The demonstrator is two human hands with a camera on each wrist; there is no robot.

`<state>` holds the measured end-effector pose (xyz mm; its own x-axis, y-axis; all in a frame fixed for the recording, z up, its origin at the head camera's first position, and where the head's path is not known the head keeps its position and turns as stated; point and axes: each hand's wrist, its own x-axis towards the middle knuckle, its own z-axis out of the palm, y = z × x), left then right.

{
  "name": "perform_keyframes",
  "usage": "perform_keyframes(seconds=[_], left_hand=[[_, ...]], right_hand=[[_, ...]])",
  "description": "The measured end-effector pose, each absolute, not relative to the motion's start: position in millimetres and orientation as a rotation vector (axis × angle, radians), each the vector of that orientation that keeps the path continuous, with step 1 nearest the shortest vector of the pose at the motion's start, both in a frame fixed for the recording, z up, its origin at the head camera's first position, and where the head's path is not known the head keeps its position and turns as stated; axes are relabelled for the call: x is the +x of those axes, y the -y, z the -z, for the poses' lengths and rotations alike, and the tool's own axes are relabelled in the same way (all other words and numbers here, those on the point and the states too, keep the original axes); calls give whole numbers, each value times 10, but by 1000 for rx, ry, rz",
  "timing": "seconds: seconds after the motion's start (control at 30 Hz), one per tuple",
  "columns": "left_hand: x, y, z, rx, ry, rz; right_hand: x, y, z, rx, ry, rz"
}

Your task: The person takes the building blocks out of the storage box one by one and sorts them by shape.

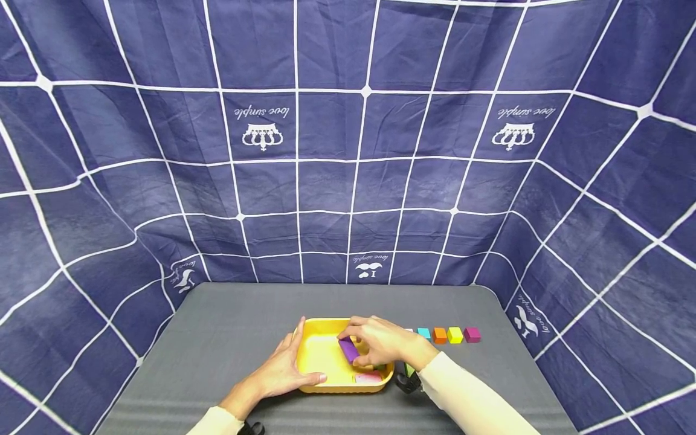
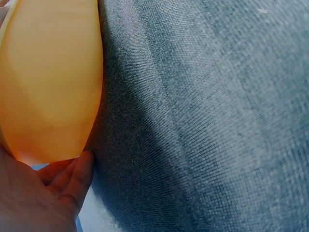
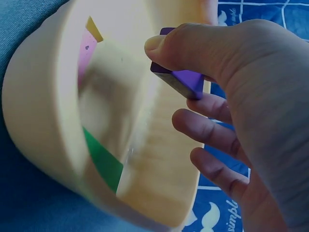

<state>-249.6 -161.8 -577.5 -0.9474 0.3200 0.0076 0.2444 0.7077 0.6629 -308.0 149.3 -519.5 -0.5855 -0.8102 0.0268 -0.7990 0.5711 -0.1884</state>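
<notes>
A yellow plastic tray (image 1: pixel 326 389) sits on the grey table in the head view. My left hand (image 1: pixel 288 362) holds its left end, thumb at the near rim and fingers along the end wall. Over the inside of the tray, my right hand (image 1: pixel 375 338) pinches a purple block (image 3: pixel 190 81) between thumb and fingers. The block is tilted; its lower end is near the tray floor in the head view, but I cannot tell whether they touch. Inside the tray lie a pink block (image 3: pixel 87 53), a green block (image 3: pixel 104 162) and a small yellow piece (image 3: pixel 94 30), each partly hidden by the wall.
Right of the tray stands a row of cubes: cyan (image 1: pixel 424 333), orange (image 1: pixel 439 335), yellow (image 1: pixel 455 335) and magenta (image 1: pixel 472 335). A whitish one is mostly hidden behind my right wrist. Something light green (image 1: pixel 409 371) shows beside that wrist. Blue gridded cloth (image 1: pixel 326 193) encloses the table.
</notes>
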Motion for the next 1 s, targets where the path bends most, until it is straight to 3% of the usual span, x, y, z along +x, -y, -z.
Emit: perform_keyframes(seconds=[1.0], left_hand=[[-2493,1621,5774,450,-2807,-1064]], right_hand=[[-2839,-1926,5180,-1344,-2863,357]])
